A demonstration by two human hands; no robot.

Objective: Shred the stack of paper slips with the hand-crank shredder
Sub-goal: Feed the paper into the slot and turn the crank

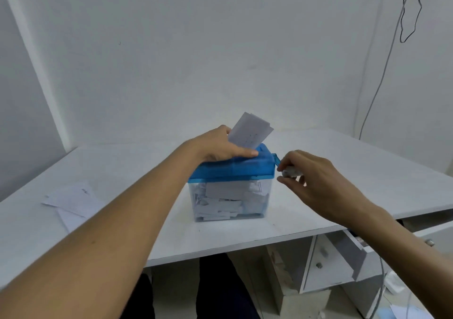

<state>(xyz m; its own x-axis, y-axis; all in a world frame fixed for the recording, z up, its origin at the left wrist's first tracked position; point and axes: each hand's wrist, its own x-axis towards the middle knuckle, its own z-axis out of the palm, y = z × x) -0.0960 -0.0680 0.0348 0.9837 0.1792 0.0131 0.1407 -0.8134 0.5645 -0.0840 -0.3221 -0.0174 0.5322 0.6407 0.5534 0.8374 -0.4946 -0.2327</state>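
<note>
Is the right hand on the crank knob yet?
Touching. The head view shows the right hand pinching the white crank knob between thumb and fingertips, at the right end of the shredder.

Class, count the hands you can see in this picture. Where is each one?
2. The left hand rests on the shredder beside the paper slip; the right hand pinches the crank handle on its right side. No others show.
</note>
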